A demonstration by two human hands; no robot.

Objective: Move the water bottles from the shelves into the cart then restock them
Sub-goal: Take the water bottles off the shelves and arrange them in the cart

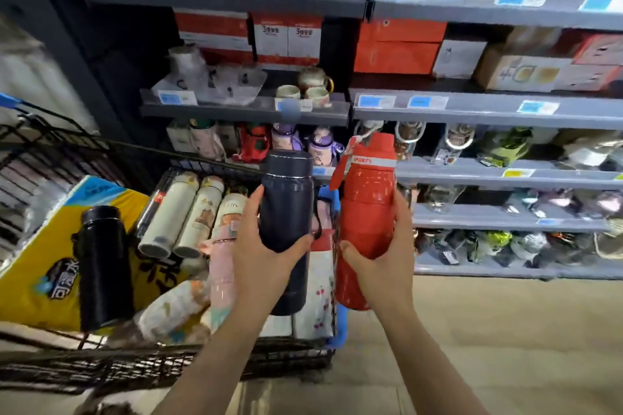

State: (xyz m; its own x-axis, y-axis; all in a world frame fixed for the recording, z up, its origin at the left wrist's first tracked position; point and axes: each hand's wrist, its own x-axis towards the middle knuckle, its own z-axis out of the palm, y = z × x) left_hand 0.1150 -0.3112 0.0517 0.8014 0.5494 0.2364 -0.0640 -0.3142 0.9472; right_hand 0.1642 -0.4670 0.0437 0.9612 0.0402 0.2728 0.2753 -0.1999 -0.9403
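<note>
My left hand (266, 256) grips a dark navy bottle (286, 199) upright above the right end of the black wire cart (168, 364). My right hand (381, 259) grips a red bottle (367, 209) with a hang tag, upright, just right of the cart's edge. Inside the cart lie a black bottle (102, 266), cream-coloured bottles (182, 212), a pink bottle (222, 266) and a floral bottle (172, 313). The grey shelves (472, 172) stand behind, with purple children's bottles (320, 145) on the shelf right behind the held ones.
A yellow and blue package (37, 263) fills the cart's left side. Upper shelves carry red and white boxes (286, 37), glassware and mugs (313, 87). Clear bottles and bagged goods line the right shelves. Beige floor (505, 330) spreads at the lower right.
</note>
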